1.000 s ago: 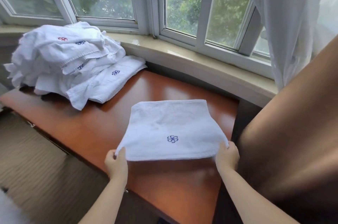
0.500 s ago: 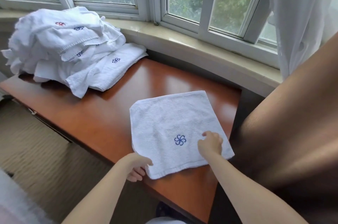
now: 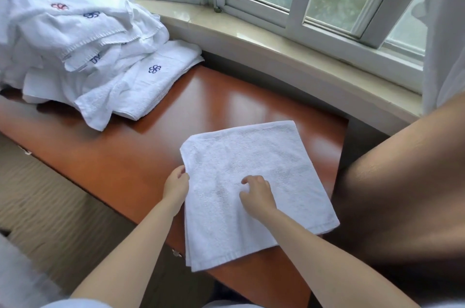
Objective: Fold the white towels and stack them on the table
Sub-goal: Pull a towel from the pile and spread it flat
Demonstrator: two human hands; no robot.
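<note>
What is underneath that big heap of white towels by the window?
The heap of towels lies on a flat folded towel and the reddish table. Anything else beneath is covered.

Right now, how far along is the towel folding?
Early. One towel lies folded on the table, logo hidden; the left hand holds its left edge and the right hand rests on top. No finished stack shows. The pile of towels at the far left looks mostly unfolded and remains.
</note>
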